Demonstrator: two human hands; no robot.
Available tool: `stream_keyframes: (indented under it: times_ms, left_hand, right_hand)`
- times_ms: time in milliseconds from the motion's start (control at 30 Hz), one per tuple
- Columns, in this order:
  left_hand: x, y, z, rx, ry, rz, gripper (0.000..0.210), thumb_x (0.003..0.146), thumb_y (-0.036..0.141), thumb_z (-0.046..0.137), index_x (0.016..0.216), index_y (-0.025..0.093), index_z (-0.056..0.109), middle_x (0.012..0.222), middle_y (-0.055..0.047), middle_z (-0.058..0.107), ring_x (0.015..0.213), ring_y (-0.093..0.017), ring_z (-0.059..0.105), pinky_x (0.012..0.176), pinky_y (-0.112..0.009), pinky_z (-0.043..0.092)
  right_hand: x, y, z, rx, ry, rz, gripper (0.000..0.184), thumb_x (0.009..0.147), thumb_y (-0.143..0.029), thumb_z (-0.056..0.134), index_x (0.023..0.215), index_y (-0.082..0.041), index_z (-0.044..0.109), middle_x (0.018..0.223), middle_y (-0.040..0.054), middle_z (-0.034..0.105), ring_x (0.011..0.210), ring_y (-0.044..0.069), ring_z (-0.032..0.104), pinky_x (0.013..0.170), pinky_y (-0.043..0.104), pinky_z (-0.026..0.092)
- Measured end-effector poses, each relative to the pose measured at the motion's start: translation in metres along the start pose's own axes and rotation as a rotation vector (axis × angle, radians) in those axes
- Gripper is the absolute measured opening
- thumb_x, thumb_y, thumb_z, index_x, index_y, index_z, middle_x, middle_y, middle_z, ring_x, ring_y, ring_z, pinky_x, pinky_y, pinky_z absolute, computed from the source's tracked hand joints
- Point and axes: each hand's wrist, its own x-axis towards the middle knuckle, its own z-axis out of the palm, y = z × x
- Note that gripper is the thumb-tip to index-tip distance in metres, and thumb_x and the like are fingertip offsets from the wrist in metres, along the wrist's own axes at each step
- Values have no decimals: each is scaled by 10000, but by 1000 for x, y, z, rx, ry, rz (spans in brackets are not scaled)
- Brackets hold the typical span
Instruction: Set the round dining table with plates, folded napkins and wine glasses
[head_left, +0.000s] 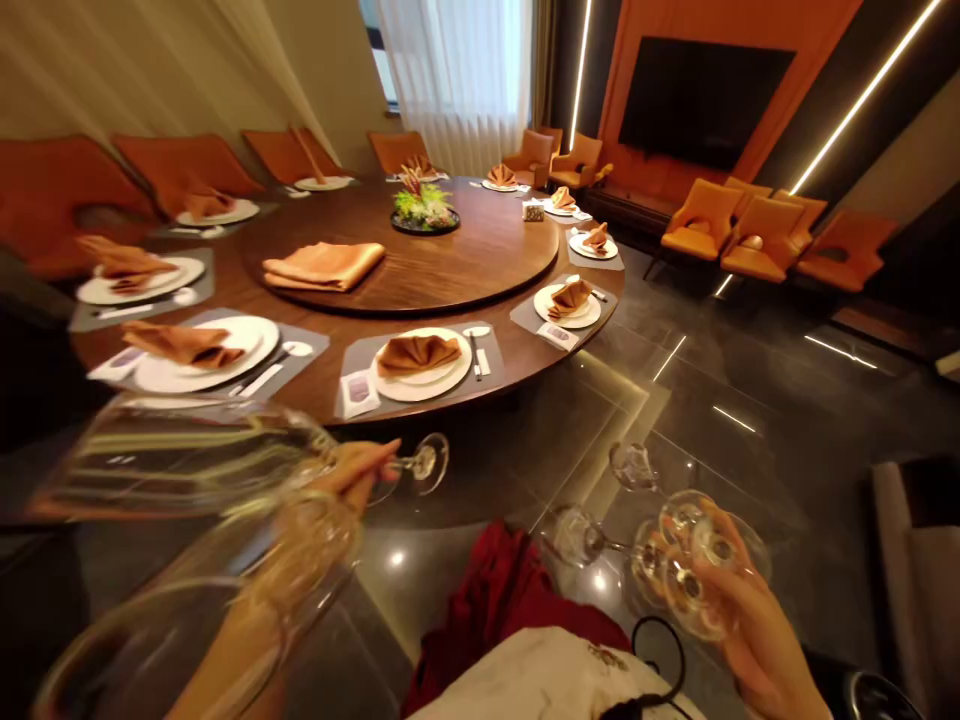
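Observation:
My left hand [349, 485] is closed around the stems of several large clear wine glasses [202, 455]. One bowl lies sideways toward the left, and a round foot [429, 463] sticks out past my fingertips. Nearer bowls overlap my forearm, so I cannot tell exactly how they are held. At lower right, my right hand [746, 600] grips a cluster of smaller stemmed glasses [686, 585]. Parts of these glasses [577, 535] reach out to the left over the floor. Both bunches are off the table, in front of my body.
A round dining table [315, 400] with a raised turntable [465, 265] stands ahead. Around its edge are plates with folded orange napkins [418, 358]. A folded orange cloth [326, 266] and flower arrangement [424, 205] rest on the turntable. Orange chairs [705, 215] stand at right.

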Motion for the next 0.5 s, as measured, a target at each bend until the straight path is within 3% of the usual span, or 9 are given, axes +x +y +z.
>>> stream_keyframes:
  times_ms: [100,200,367,500]
  left_hand:
    - [90,6,62,-97,-38,41,257,913,361,568,1041,339,790,789,-23,718,785,-221,655,841,-401,532]
    - [156,15,126,-180,-34,32,274,924,371,569,1052,280,793,795,-64,711,797,-230,649,846,-401,534]
    - [226,2,229,-200,-20,-3,314,962,413,525,1114,265,756,796,-80,695,750,-206,647,790,-380,539]
    - [273,-13,281,-90,58,-81,322,937,430,555,1136,261,744,834,-78,702,770,-199,651,783,-354,542]
  right_hand:
    - [41,-37,-18,10,139,-59,881,744,-286,844,1490,-462,410,1323,69,687,1123,336,706,918,526,607]
    - [95,-63,-43,43,234,-61,884,740,-314,844,1488,-477,403,1354,71,670,1117,350,707,948,578,582]
    - [222,-114,-76,124,334,-54,903,610,-312,908,1408,-436,506,1348,71,670,1162,386,678,1008,661,509]
    - [331,-188,-76,81,252,-33,883,538,-308,935,1326,-424,553,1203,35,732,1084,353,715,1000,658,510]
